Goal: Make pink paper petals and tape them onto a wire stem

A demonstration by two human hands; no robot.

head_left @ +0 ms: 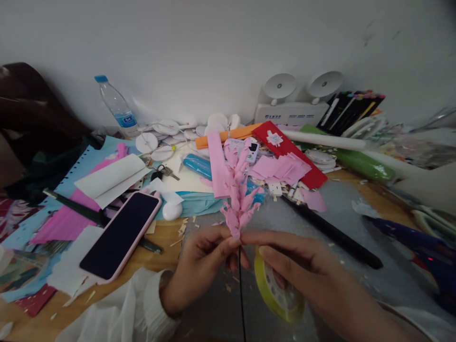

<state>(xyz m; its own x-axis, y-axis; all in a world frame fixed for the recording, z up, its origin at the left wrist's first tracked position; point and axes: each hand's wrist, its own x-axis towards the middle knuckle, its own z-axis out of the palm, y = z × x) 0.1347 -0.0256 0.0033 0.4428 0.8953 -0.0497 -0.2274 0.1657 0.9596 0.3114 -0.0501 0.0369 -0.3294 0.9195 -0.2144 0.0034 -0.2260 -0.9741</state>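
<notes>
Pink flower spray (238, 213) is standing upright above left hand (203, 261), which is pinching its base on a dark stem (241, 297) | right hand (306, 266) is holding a yellow tape roll (265, 287) | phone (121, 237) is lying left of both hands, black rod (335, 232) right | pink squares (281, 167) are lying beyond | spray is partly hiding a pink strip (217, 166)

With twelve o'clock straight ahead of you, your wooden table (169, 230) is carrying a grey mat (351, 213) that is stretching from the near middle out toward three o'clock. On the mat at three, a long black rod (335, 232) is lying slantwise, and a dark blue tool (395, 237) is resting farther out. Pale scraps (183, 227) are dotting your bare wood at nine, light blue paper (96, 154) is spreading toward ten, and a small red sheet (35, 300) is lying between eight and nine.
</notes>
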